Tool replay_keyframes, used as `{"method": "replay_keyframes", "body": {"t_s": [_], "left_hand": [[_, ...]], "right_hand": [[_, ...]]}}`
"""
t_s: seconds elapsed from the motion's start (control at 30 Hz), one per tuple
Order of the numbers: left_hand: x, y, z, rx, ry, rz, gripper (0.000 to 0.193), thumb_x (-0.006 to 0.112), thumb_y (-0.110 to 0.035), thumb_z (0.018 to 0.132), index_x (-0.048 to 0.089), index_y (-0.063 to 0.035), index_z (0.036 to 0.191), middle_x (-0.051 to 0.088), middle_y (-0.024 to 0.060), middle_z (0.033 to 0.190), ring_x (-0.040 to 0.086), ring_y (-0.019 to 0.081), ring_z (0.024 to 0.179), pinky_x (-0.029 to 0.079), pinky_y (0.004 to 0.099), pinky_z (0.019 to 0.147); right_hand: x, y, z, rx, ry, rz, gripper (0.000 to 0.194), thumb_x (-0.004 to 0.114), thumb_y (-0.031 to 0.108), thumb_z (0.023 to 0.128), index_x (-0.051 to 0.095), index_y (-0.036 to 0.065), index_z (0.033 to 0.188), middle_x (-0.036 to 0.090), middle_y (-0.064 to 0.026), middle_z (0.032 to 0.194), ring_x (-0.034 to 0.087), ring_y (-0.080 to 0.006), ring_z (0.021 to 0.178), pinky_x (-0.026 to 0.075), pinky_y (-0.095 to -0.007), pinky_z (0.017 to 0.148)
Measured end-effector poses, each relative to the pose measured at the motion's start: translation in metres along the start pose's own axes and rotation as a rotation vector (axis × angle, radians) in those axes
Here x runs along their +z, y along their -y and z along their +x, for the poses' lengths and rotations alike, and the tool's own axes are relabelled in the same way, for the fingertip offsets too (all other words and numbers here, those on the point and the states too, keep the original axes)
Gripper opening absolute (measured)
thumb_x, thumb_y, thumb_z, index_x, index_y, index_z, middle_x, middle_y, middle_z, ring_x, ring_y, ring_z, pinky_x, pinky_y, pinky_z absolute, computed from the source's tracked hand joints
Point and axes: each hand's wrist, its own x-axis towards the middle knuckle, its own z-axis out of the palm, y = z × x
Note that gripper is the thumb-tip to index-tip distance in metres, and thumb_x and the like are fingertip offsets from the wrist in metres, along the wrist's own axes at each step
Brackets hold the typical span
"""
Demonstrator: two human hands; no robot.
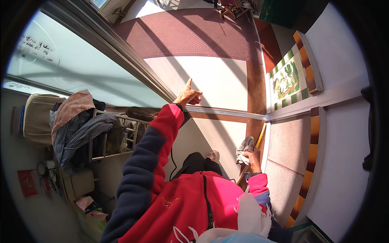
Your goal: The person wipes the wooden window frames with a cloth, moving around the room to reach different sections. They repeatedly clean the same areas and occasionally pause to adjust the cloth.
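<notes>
My left hand (188, 95) stretches out at the end of a red and navy fleece sleeve, near the metal frame of a glass sliding door (100, 60). One finger points away from me, others are bent, and nothing is held. Low on the right, my right hand (254, 158) grips a crumpled grey and white cloth (245, 149). Beside that cloth, a thin yellow pole (260, 135) leans along the wall's foot. A metal door track (226, 113) crosses the floor between the two hands.
At left, a metal rack (104, 145) holds shoes, with grey clothing (88, 130) and a pink cloth (74, 111) draped over it. Beyond the track lies a patterned red mat (194, 36). Folding stools (232, 9) stand farther off. A tiled wall picture (287, 80) is on the right.
</notes>
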Motion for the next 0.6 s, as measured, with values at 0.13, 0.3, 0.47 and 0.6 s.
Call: {"method": "replay_keyframes", "body": {"t_s": [0.13, 0.3, 0.47, 0.6], "left_hand": [[-0.025, -0.019, 0.057, -0.059, -0.091, -0.091, 0.108, 0.069, -0.010, 0.084, -0.014, -0.0116, 0.154, 0.068, 0.0109, 0.072, 0.065, 0.0191, 0.054, 0.055, 0.0310, 0.048], [-0.052, -0.029, 0.143, -0.117, -0.183, -0.163, 0.114, 0.068, -0.012, 0.083, -0.024, -0.0088, 0.150, 0.068, 0.0128, 0.081, 0.065, 0.0195, 0.059, 0.056, 0.0313, 0.056], [-0.071, -0.046, 0.243, -0.205, -0.321, -0.241, 0.091, 0.065, -0.006, 0.084, -0.003, -0.0071, 0.146, 0.065, 0.0208, 0.083, 0.066, 0.0265, 0.057, 0.056, 0.0343, 0.049], [-0.092, -0.059, 0.295, -0.143, -0.371, -0.313, 0.086, 0.062, -0.005, 0.085, -0.001, -0.0089, 0.144, 0.064, 0.0194, 0.079, 0.065, 0.0247, 0.054, 0.054, 0.0336, 0.047]], "right_hand": [[-0.007, 0.045, 0.021, -0.029, 0.124, 0.247, 0.024, 0.061, -0.002, 0.071, 0.062, -0.005, 0.095, 0.068, -0.0122, 0.081, 0.069, -0.0234, 0.069, 0.058, -0.0345, 0.064], [-0.011, 0.104, 0.054, 0.049, 0.040, 0.242, 0.028, 0.067, 0.003, 0.069, 0.063, -0.002, 0.096, 0.067, -0.0061, 0.085, 0.063, -0.0175, 0.071, 0.053, -0.0303, 0.070], [-0.015, 0.139, 0.123, 0.072, -0.111, -0.037, 0.039, 0.067, -0.001, 0.063, 0.064, -0.002, 0.102, 0.067, -0.0081, 0.090, 0.064, -0.0220, 0.083, 0.052, -0.0329, 0.079], [-0.013, 0.162, 0.174, 0.052, -0.072, -0.036, 0.042, 0.064, -0.002, 0.065, 0.063, -0.002, 0.107, 0.068, -0.0099, 0.095, 0.065, -0.0227, 0.083, 0.052, -0.0319, 0.081]]}}
